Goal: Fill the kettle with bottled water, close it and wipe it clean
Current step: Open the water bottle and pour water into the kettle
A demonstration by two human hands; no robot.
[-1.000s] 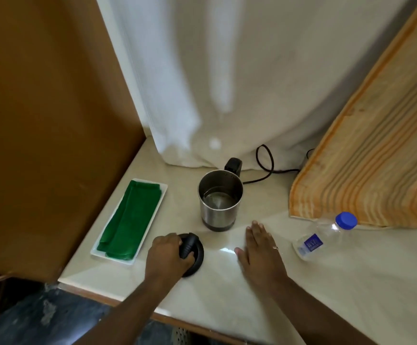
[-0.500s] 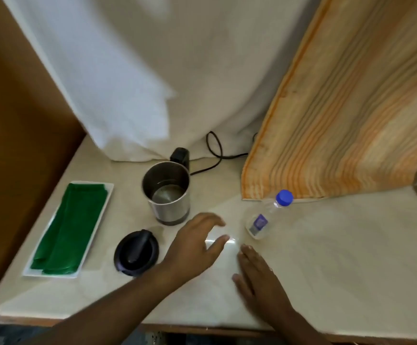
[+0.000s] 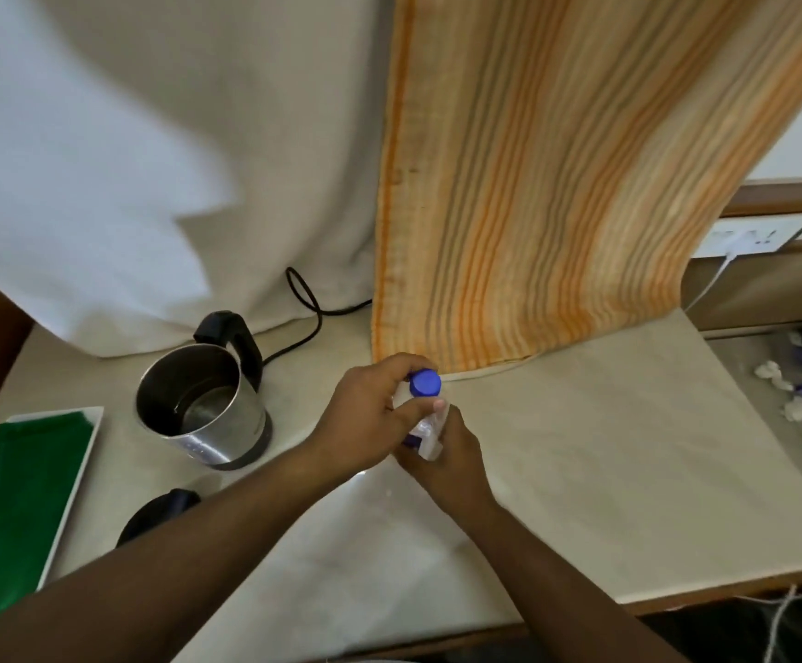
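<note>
The steel kettle (image 3: 203, 409) stands open on the counter, a little water at its bottom, black handle at the back. Its black lid (image 3: 157, 514) lies in front of it, partly hidden by my left forearm. A clear water bottle (image 3: 430, 430) with a blue cap (image 3: 425, 383) is held upright right of the kettle. My right hand (image 3: 442, 459) grips the bottle's body from below. My left hand (image 3: 370, 413) wraps the bottle's neck, fingers by the cap. A green cloth (image 3: 21, 509) lies on a white tray (image 3: 93, 425) at the far left.
A black power cord (image 3: 310, 318) runs behind the kettle. White cloth (image 3: 150, 160) and an orange striped cloth (image 3: 557, 184) hang at the back. A wall socket with a white cable (image 3: 734, 244) and crumpled wrappers (image 3: 791, 394) are at the right. The counter's front edge (image 3: 676, 600) is close.
My left hand let go of the lid and moved right to the bottle. My right hand lifted off the counter and took the bottle, which now stands upright. The view shifted right.
</note>
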